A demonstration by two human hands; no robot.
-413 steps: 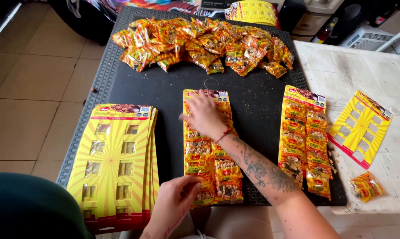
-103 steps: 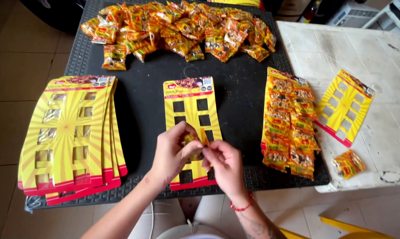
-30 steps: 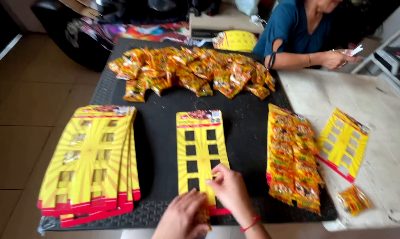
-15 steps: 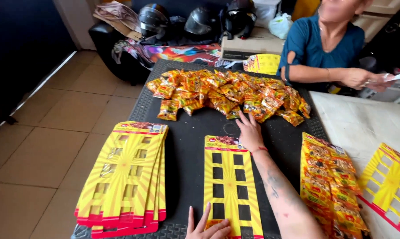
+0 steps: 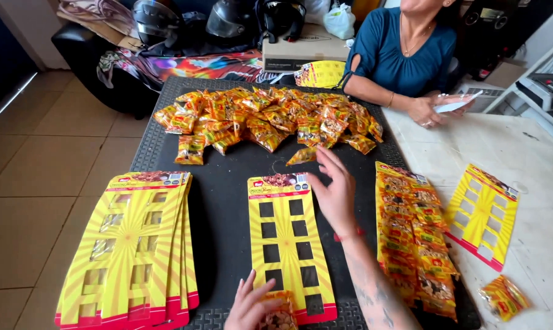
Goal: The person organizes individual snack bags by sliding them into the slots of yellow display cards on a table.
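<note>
Now we stretch our right hand (image 5: 334, 192) up the black mat (image 5: 221, 201), fingers spread wide, fingertips just short of a loose snack packet (image 5: 303, 156) at the near edge of the big packet pile (image 5: 270, 119). Our left hand (image 5: 252, 305) presses a filled packet (image 5: 280, 318) flat against the bottom of the yellow display card (image 5: 288, 241), fingers splayed. Beside us, a stack of empty cards (image 5: 129, 244) lies left, a fully loaded card (image 5: 417, 238) right.
</note>
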